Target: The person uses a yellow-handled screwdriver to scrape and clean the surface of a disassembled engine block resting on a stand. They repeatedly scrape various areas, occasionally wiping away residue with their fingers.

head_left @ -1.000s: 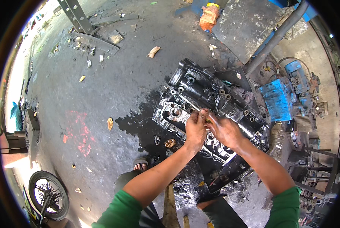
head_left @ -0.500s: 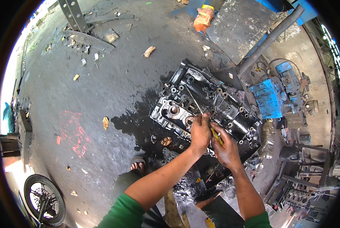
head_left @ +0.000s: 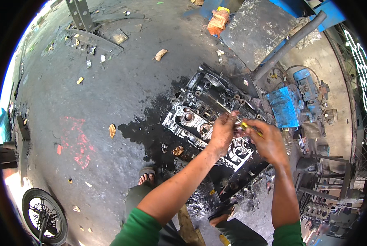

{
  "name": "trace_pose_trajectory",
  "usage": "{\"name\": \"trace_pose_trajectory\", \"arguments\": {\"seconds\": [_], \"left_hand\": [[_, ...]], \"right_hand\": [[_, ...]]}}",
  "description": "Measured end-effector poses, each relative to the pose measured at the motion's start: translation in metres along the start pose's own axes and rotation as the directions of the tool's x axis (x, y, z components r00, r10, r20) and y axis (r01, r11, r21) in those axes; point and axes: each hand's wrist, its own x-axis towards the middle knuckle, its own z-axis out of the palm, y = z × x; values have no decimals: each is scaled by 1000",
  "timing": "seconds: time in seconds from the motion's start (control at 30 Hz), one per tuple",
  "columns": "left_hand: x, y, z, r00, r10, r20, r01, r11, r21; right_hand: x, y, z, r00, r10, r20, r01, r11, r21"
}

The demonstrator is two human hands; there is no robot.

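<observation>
Oily engine casting (head_left: 195,126) lies beneath both hands with open cavities exposed; work seems in progress, amount remaining not readable. Over the casting, the left hand (head_left: 224,129) grips the shaft of a yellow-handled tool (head_left: 253,130), the right hand (head_left: 270,141) its handle. Count: 1 casting under the hands, 1 tool, 2 hands; 1 blue machine (head_left: 282,107) right of the casting.

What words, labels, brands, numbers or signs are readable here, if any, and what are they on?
None that I can read.
Red marks on the floor: too smeared to tell if they are writing.
Bright shapes at the right edge: too blurred to tell.
Engine part, yellow-handled tool, blue box: no legible lettering shows.
</observation>
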Motion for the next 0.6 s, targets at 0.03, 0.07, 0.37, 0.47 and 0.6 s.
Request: {"name": "trace_pose_trajectory", "arguments": {"seconds": [0.03,0.07,0.37,0.47,0.6], "left_hand": [[1,2,2,999,-14,53,16,999,-35],[3,5,2,1000,-13,12,13,999,-44],[3,4,-2,996,-86,17,84,993,85],[-13,-1,-6,992,-43,-121,96,869,486],[-27,9,-18,984,153,93,-104,66,992]], "right_hand": [[1,-1,-3,995,-89,-45,89,996,6],[4,-3,-4,993,-96,-70,94,995,-25],[22,40,10,931,-350,-104,344,936,-78],[0,71,14,977,207,-50,-176,917,359],[11,86,36,920,376,111,-373,752,544]]}}
